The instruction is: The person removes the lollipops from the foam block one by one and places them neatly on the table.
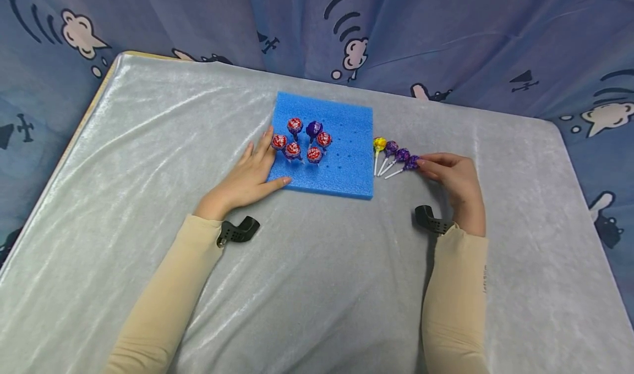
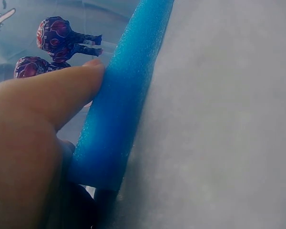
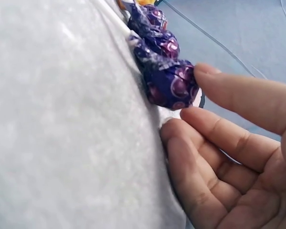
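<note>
My left hand lies with fingers spread over the left edge of a blue foam board; its thumb presses the near edge, as the left wrist view also shows. Several red-topped lollipops and one purple lollipop stand upright in the board's left half. To the right of the board, a yellow lollipop and two purple lollipops lie fanned out. At the fan's right end, my right hand pinches the wrapped head of a third purple lollipop between thumb and index finger.
Small holes dot the right half of the board. Grey velvety cloth covers the table, and a patterned blue curtain hangs behind it. Each wrist carries a black camera mount.
</note>
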{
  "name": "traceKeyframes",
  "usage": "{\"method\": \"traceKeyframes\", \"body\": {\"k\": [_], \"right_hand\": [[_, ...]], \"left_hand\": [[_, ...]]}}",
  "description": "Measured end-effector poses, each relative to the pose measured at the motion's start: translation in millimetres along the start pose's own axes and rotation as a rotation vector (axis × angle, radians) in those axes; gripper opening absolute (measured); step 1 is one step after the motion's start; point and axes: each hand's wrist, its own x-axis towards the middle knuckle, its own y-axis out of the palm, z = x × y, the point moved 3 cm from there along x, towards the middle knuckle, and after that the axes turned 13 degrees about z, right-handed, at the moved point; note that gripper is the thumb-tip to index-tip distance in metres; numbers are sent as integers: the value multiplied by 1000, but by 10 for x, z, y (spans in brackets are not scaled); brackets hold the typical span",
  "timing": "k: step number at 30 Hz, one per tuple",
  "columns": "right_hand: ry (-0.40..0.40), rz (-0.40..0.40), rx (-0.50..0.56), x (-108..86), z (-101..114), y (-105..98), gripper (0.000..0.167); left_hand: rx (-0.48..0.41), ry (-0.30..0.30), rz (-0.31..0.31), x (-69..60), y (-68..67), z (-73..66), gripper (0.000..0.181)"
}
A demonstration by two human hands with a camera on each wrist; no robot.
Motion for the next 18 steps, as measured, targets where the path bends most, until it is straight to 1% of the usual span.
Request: {"method": "traceKeyframes", "body": {"k": [3, 7, 8, 10, 12, 14, 16, 18], "right_hand": [[-31, -38, 50, -7, 3, -12, 13], [-92, -132, 130, -2, 27, 3, 10], [-104, -159, 135, 0, 41, 11, 10], [-136, -198, 187, 6, 76, 37, 8], [-165, -233, 216, 10, 119, 75, 6], [-193, -250, 238, 10, 164, 128, 5], [-227, -250, 258, 10, 213, 191, 5], [-256, -233, 260, 5, 263, 263, 4]], "left_hand": [[0, 0, -1, 1, -2, -1, 82], [-3, 0, -1, 2, 1, 0, 82], [-5, -1, -2, 2, 1, 0, 82], [-7, -2, -3, 4, 0, -1, 82], [-8, -2, -5, 4, -2, -3, 82], [-6, -2, -7, 5, -3, -4, 82], [-3, -3, -8, 6, -2, -4, 82], [-3, -4, -8, 8, 1, -1, 82]]}}
